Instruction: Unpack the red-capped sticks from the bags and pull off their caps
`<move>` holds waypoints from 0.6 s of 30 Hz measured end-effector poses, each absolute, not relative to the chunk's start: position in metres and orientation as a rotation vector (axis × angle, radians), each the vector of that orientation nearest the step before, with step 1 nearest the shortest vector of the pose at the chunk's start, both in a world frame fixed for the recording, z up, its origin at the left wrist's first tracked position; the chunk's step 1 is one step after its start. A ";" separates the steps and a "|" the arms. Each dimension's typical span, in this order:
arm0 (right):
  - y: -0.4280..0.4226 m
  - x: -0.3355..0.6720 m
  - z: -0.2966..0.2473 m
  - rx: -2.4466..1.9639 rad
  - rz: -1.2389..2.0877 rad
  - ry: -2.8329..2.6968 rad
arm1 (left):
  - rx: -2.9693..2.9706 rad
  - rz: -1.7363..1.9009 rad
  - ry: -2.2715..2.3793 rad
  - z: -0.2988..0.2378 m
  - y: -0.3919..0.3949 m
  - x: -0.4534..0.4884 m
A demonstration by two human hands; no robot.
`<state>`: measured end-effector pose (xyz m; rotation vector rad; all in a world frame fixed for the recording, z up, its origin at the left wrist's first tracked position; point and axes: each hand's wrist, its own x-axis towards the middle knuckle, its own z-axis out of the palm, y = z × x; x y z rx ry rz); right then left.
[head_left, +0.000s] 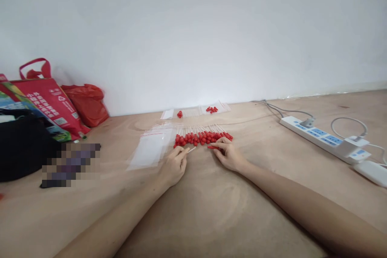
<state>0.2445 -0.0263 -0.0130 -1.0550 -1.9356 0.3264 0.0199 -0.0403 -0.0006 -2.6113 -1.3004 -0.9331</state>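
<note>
My left hand (175, 165) pinches a thin white stick (191, 150), whose free end points right toward my other hand. In my right hand (226, 155), thumb and fingers are closed on a small red piece (213, 147); its exact shape is too small to make out. Just beyond both hands lies a wide row of white sticks with red tips (201, 137), tips toward me and bare ends toward the wall. Beside my left hand, clear zip bags (151, 149) lie flat in a stack. The stick and the red piece are apart.
At the back, small red pieces (212, 109) lie by another clear bag (223, 107). A white power strip (314, 133) with cables stands right. On the left are a red shopping bag (54, 100), a red plastic bag (87, 105), a black bag (24, 145) and a blurred flat object (71, 165).
</note>
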 end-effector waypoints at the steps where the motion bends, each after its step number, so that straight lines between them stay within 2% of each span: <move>1: -0.027 0.244 -0.013 -1.063 0.315 -1.941 | -2.599 -0.953 -1.295 -0.001 -0.040 0.020; 10: -0.025 0.245 -0.017 -1.174 0.281 -2.020 | -2.588 -1.039 -1.300 -0.002 -0.042 0.021; 18: -0.028 0.244 -0.013 -1.205 0.245 -2.040 | -2.818 -0.908 -1.294 0.009 -0.049 0.025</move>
